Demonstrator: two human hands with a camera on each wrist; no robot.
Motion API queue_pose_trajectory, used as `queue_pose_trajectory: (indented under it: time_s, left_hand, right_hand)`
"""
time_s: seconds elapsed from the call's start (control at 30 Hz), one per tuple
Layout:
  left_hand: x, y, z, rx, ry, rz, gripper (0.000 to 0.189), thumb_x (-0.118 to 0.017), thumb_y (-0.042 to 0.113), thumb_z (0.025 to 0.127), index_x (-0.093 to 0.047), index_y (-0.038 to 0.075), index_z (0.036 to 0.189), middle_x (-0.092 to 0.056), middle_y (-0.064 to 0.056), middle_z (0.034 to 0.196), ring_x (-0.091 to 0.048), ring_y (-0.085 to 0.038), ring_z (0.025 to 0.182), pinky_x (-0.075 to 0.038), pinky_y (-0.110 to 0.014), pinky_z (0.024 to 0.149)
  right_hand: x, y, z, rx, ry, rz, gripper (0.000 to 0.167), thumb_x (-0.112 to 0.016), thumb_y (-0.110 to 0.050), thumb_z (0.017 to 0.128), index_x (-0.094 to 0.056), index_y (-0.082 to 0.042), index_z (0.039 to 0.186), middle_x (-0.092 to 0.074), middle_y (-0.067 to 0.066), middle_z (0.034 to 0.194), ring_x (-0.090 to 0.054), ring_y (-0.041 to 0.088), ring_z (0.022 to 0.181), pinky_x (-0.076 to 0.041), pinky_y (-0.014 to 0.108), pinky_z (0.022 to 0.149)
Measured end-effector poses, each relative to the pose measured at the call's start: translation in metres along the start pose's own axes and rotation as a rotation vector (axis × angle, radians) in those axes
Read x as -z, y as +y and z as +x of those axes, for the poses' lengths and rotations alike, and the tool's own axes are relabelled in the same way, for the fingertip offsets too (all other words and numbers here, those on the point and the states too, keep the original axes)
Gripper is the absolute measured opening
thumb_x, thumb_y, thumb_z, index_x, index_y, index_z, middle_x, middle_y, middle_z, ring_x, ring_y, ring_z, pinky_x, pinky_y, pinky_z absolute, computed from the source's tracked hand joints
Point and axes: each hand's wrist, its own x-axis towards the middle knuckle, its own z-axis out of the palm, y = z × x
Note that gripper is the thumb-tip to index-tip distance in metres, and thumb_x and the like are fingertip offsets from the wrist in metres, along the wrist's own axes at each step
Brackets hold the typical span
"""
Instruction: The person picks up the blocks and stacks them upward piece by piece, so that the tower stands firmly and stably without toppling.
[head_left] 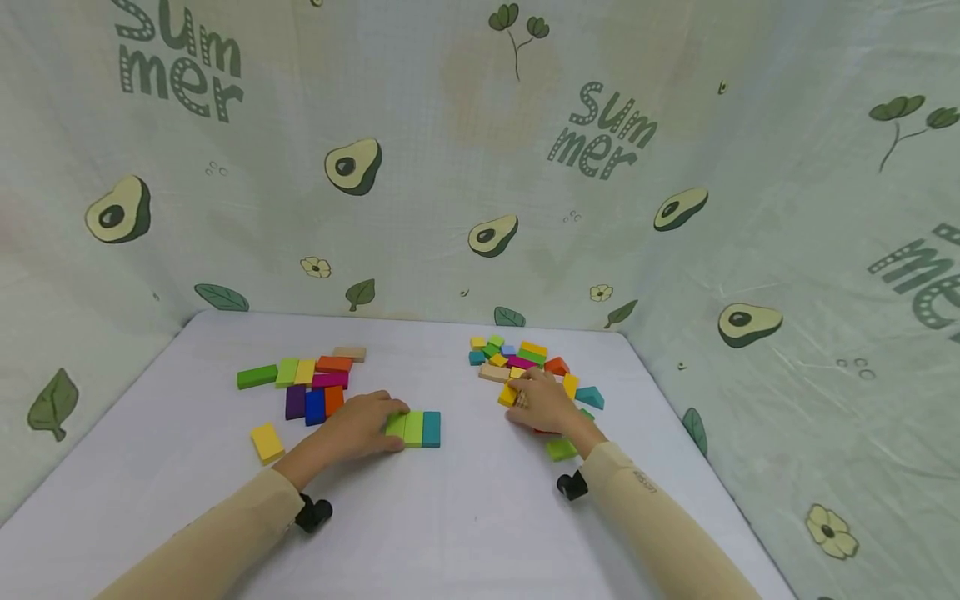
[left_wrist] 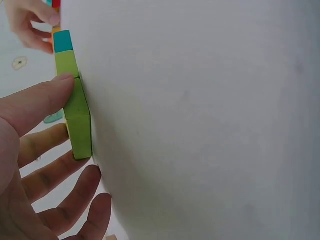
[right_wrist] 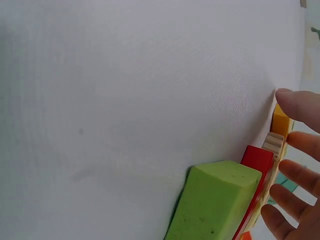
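My left hand holds the left end of a short row of blocks lying on the white table. Its thumb and fingers are on either side of a light green block. Against that block sit another light green block and a teal block. Over the right-hand pile, my right hand pinches a yellow block between thumb and index finger; the other fingers are spread in the right wrist view. Near that wrist lie a red block and a green block.
Left of my left hand lie several blocks, among them a purple block, a blue block and a lone yellow block. The right pile includes a teal triangle and a wooden block. A printed cloth hangs behind the table.
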Motion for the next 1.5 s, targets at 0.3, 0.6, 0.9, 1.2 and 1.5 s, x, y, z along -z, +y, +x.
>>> queue_pose_trajectory:
  time_s: [0.3, 0.6, 0.9, 1.2, 1.5]
  left_hand:
    - [0.003, 0.002, 0.001, 0.008, -0.008, 0.008, 0.054, -0.088, 0.035, 0.088, -0.071, 0.018, 0.137, -0.068, -0.008, 0.126, -0.062, -0.025, 0.109, -0.058, -0.051, 0.099]
    - [0.002, 0.004, -0.001, 0.013, -0.015, -0.005, 0.053, -0.088, 0.034, 0.088, -0.071, 0.018, 0.136, -0.068, -0.007, 0.125, -0.062, -0.025, 0.110, -0.058, -0.051, 0.099]
    - [0.003, 0.005, 0.000, 0.011, -0.015, -0.006, 0.052, -0.087, 0.034, 0.089, -0.071, 0.018, 0.136, -0.068, -0.007, 0.123, -0.062, -0.023, 0.106, -0.059, -0.050, 0.097]
    - [0.002, 0.003, 0.001, 0.013, -0.015, 0.004, 0.053, -0.088, 0.035, 0.088, -0.071, 0.018, 0.135, -0.068, -0.007, 0.122, -0.062, -0.024, 0.106, -0.059, -0.051, 0.098]
    - [0.002, 0.002, 0.001, 0.014, -0.012, 0.000, 0.053, -0.088, 0.036, 0.088, -0.071, 0.019, 0.136, -0.068, -0.007, 0.122, -0.061, -0.023, 0.105, -0.059, -0.049, 0.097]
  right_hand:
    - [0.000, -0.004, 0.001, 0.034, 0.008, 0.013, 0.048, -0.082, -0.033, 0.094, -0.070, -0.016, 0.137, -0.064, 0.013, 0.143, -0.053, 0.041, 0.138, -0.039, 0.068, 0.116]
    - [-0.003, -0.011, 0.000, 0.017, -0.002, -0.032, 0.060, -0.083, -0.042, 0.091, -0.068, -0.016, 0.142, -0.064, 0.011, 0.145, -0.048, 0.039, 0.139, -0.038, 0.065, 0.118]
    - [-0.008, -0.037, -0.004, 0.153, 0.009, 0.059, 0.053, -0.086, -0.037, 0.089, -0.070, -0.018, 0.135, -0.065, 0.003, 0.141, -0.052, 0.027, 0.132, -0.047, 0.051, 0.114]
    - [-0.019, -0.069, -0.010, 0.228, -0.098, 0.179, 0.056, -0.085, -0.036, 0.091, -0.067, -0.015, 0.139, -0.064, -0.001, 0.125, -0.058, 0.014, 0.112, -0.056, 0.035, 0.104]
    - [-0.023, -0.083, -0.008, 0.248, -0.108, 0.199, 0.056, -0.085, -0.033, 0.091, -0.066, -0.015, 0.141, -0.063, 0.000, 0.128, -0.058, 0.015, 0.115, -0.054, 0.035, 0.108]
